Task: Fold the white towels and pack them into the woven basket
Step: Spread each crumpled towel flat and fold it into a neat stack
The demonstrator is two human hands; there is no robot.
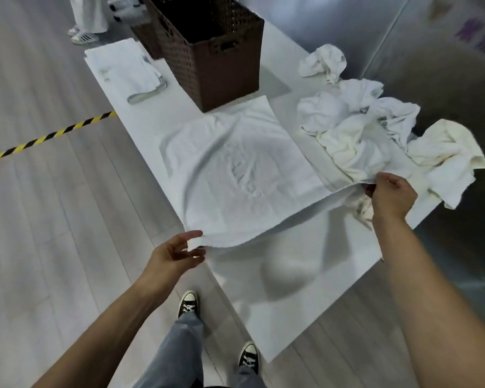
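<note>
A white towel [241, 169] lies spread across the white table [291, 289], its near edge lifted off the surface. My left hand [177, 253] pinches the near left corner of that towel. My right hand [391, 196] pinches the near right corner, beside a heap of crumpled white towels [375, 135]. The brown woven basket [213, 51] stands upright at the far end of the table, just beyond the spread towel; its inside is dark. A folded white towel stack [129, 68] lies left of the basket.
One more crumpled towel [324, 63] sits by the metal wall [403, 37] on the right. A second brown basket [146, 37] stands behind the first. Yellow-black floor tape [48, 135] runs left. A person's legs [87, 18] stand at the far left. My shoes are below the table edge.
</note>
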